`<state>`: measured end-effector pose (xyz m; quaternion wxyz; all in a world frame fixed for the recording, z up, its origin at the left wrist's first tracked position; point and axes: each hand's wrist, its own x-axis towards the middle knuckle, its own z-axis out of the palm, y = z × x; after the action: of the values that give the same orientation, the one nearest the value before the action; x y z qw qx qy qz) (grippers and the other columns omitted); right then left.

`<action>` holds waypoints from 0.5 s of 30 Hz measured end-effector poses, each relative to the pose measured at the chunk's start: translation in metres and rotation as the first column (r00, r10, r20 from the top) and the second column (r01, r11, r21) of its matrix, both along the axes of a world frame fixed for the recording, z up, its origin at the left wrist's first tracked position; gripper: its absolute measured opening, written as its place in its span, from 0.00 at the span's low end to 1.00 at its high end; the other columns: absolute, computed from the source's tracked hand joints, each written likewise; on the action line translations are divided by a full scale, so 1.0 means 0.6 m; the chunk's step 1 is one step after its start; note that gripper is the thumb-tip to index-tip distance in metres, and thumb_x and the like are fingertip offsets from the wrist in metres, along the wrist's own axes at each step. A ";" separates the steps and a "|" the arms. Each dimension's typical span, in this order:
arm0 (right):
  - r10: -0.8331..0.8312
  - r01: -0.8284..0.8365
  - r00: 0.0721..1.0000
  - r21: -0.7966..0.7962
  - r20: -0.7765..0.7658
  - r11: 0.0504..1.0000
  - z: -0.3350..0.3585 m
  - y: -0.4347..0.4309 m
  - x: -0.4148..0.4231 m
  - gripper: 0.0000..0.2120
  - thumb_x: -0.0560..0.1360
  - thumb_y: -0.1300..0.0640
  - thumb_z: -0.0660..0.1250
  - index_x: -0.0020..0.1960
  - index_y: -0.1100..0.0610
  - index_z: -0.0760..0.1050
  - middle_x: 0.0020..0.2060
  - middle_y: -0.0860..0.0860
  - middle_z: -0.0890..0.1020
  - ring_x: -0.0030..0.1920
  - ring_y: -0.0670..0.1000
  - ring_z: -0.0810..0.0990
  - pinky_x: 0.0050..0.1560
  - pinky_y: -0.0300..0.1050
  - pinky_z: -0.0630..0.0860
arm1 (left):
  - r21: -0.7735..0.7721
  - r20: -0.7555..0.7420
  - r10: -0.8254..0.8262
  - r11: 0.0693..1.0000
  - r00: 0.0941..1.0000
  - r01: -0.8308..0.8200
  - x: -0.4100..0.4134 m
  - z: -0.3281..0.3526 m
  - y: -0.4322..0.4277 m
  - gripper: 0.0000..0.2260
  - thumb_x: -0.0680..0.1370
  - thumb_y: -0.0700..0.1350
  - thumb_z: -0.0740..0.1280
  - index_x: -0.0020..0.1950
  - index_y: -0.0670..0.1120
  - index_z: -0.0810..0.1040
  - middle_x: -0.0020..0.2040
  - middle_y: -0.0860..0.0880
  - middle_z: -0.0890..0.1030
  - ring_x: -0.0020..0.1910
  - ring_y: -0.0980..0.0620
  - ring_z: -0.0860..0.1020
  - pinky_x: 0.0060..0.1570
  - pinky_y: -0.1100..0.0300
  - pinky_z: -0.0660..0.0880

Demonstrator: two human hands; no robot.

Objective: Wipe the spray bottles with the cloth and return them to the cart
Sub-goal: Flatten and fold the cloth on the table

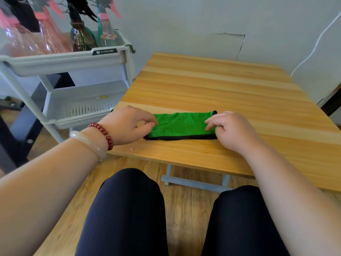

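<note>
Fingers of the left hand and right hand pinch the folded green fuzzy cloth on the wooden counter, mid-frame.

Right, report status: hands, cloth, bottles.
Pinching green cloth ends: left hand, right hand; folded on table. All spray bottles in cart top tray. Nothing in the way.

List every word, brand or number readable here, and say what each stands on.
"OUTIXUAN": dark badge on the top rim of the cart.
Yellow sticker in the middle tray: too small to read.
Markings on the dark spray bottle: too blurred to read.
</note>
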<state>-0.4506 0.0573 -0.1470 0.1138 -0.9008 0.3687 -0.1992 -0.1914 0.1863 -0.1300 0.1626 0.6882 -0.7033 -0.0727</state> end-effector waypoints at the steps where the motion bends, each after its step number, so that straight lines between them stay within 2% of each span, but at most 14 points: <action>1: -0.063 0.060 0.997 0.062 0.046 0.996 0.005 0.005 -0.001 0.17 0.74 0.70 0.60 0.48 0.56 0.85 0.57 0.50 0.83 0.62 0.53 0.76 0.62 0.39 0.67 | -0.058 -0.032 -0.013 0.998 0.999 0.011 -0.003 -0.001 -0.002 0.14 0.82 0.51 0.59 0.62 0.50 0.81 0.57 0.55 0.81 0.54 0.55 0.77 0.55 0.58 0.74; 3: -0.192 0.177 0.973 0.120 0.127 0.977 0.007 0.007 0.005 0.14 0.78 0.62 0.61 0.58 0.56 0.82 0.63 0.51 0.80 0.64 0.51 0.74 0.57 0.36 0.65 | -0.127 -0.033 -0.035 0.991 0.999 0.030 -0.013 -0.004 -0.013 0.17 0.83 0.52 0.56 0.66 0.50 0.79 0.65 0.53 0.78 0.64 0.54 0.74 0.66 0.54 0.70; 4: -0.245 0.232 0.966 0.130 0.088 0.964 0.004 0.004 0.013 0.16 0.80 0.56 0.61 0.66 0.55 0.77 0.67 0.52 0.76 0.67 0.52 0.72 0.60 0.39 0.66 | -0.091 -0.003 -0.038 0.995 0.999 0.037 -0.022 -0.005 -0.021 0.17 0.84 0.52 0.56 0.70 0.51 0.75 0.70 0.54 0.73 0.70 0.54 0.69 0.72 0.54 0.64; 6: -0.321 0.348 0.931 0.157 -0.175 0.924 -0.003 -0.003 0.031 0.27 0.82 0.42 0.57 0.77 0.53 0.62 0.74 0.54 0.67 0.73 0.56 0.65 0.69 0.49 0.65 | 0.089 0.094 -0.062 0.995 0.994 0.054 -0.042 -0.014 -0.039 0.21 0.84 0.53 0.52 0.78 0.54 0.62 0.79 0.54 0.59 0.78 0.55 0.55 0.76 0.56 0.52; 8: -0.324 0.395 0.875 0.141 -0.360 0.908 -0.015 -0.005 0.046 0.33 0.81 0.37 0.52 0.80 0.52 0.52 0.77 0.56 0.60 0.77 0.58 0.59 0.74 0.55 0.61 | 0.271 0.213 -0.104 0.962 0.971 0.044 -0.058 -0.029 -0.051 0.24 0.84 0.55 0.47 0.80 0.56 0.48 0.81 0.53 0.46 0.79 0.54 0.44 0.78 0.53 0.44; 10: -0.322 0.380 0.882 0.115 -0.344 0.918 -0.024 -0.003 0.053 0.31 0.82 0.40 0.52 0.80 0.52 0.51 0.77 0.57 0.61 0.77 0.58 0.58 0.75 0.55 0.60 | 0.354 0.286 -0.118 0.935 0.951 0.009 -0.065 -0.041 -0.056 0.24 0.84 0.57 0.44 0.80 0.57 0.42 0.81 0.51 0.41 0.79 0.52 0.41 0.77 0.53 0.40; 13: -0.329 0.346 0.934 0.121 -0.142 0.930 -0.025 0.001 0.051 0.25 0.83 0.50 0.58 0.78 0.52 0.59 0.72 0.55 0.69 0.71 0.57 0.68 0.68 0.51 0.66 | 0.335 0.253 -0.086 0.942 0.964 -0.004 -0.066 -0.037 -0.061 0.24 0.84 0.58 0.43 0.79 0.59 0.42 0.81 0.53 0.41 0.79 0.52 0.41 0.77 0.53 0.41; 15: -0.357 0.357 0.934 0.145 -0.022 0.923 -0.022 0.001 0.048 0.24 0.82 0.56 0.61 0.77 0.51 0.63 0.70 0.54 0.71 0.68 0.56 0.70 0.65 0.49 0.68 | 0.318 0.235 -0.082 0.948 0.969 0.004 -0.071 -0.033 -0.065 0.23 0.84 0.58 0.42 0.79 0.60 0.42 0.80 0.54 0.39 0.79 0.53 0.40 0.76 0.52 0.41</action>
<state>-0.4219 0.0581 -0.1605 0.1424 -0.8073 0.5399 -0.1911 -0.2339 0.1473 -0.1496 -0.0390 0.6933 -0.7123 -0.1020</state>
